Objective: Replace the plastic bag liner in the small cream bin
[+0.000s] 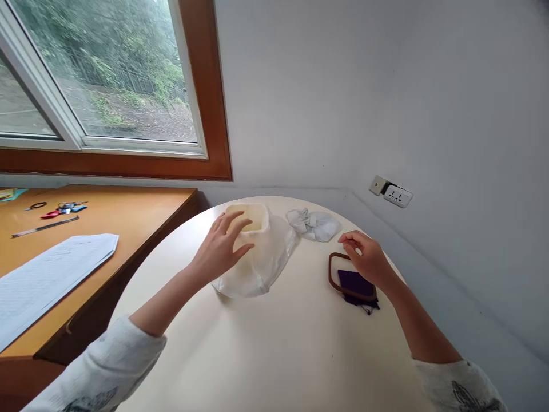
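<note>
Daylight enters through the sliding window (128, 74), upper left. I note soft shadows across the round table (278, 355), a dim right-hand wall (472, 143) and wide-angle stretching at the edges.

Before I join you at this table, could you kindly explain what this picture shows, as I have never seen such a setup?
No machine here: a head-worn camera looks forward and down at the wearer's bare hands. The spread left hand is by a translucent plastic bag draped around an open-topped container; contact is unclear. The right hand, fingers curled, is over a brown rounded frame with dark purple cloth. A knotted plastic bag also lies on the pale table. Neither hand clearly holds anything.
</note>
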